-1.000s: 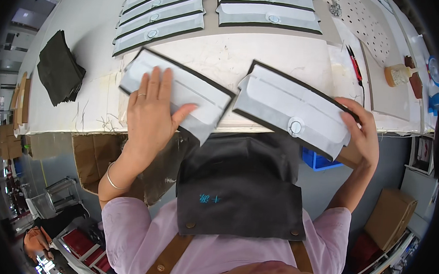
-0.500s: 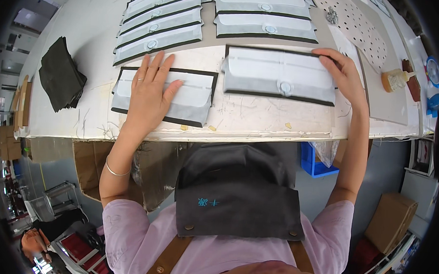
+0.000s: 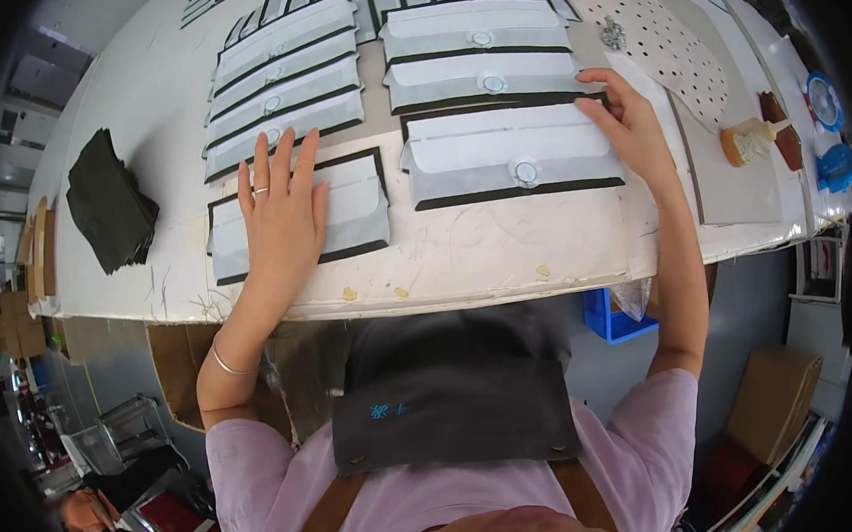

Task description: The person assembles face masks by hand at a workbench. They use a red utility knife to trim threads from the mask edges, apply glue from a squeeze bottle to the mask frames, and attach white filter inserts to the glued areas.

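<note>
Fingers flat, spread on left panel; right panel long axis left-right.

The near edge of the table is the widest free room: a bare strip runs along it below the two nearest panels, broken only by a few small crumbs. The left hand lies flat on the near-left panel; the right hand rests on the top right corner of the near-right panel. Behind them, rows of panels lie close together, leaving only narrow gaps. Toward the left edge the surface is bare around a dark stack. At the right edge a perforated sheet, a glue bottle and blue items crowd the way.
</note>
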A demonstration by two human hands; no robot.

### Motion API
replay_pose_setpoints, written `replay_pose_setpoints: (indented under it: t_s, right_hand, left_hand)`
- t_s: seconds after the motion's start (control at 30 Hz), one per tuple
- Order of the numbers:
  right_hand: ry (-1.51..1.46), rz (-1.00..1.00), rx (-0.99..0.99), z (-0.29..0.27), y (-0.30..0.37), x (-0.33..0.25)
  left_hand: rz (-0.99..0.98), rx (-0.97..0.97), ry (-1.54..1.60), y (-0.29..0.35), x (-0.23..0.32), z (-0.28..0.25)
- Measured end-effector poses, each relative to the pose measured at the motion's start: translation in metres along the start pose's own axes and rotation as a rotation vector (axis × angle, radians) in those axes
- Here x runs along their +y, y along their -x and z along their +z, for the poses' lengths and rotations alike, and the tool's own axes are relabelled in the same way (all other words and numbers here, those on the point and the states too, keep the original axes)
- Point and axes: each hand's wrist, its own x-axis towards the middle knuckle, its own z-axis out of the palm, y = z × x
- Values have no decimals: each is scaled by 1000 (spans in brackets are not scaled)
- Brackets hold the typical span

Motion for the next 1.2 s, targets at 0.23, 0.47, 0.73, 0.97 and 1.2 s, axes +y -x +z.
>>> replay_pose_setpoints:
  t_s: [0.23,0.47,0.73,0.97,1.2]
  right_hand:
    - [231,-123,202,28,-4,3]
    - [761,-253,331,-61,2,29]
    - [1897,72,118,-176,30,136]
    - [1710,69,205,-225,66,128]
    - [-300,-113,686,-230,64,49]
  left_hand:
    - [132,-92,229,-29,19,-21]
    - [379,-254,293,-59,66,-32]
    - [472,-221,416,-75,102,-51]
    - [908,-53,844,-97,122,-125]
    - [715,26,1987,-65,209,-207]
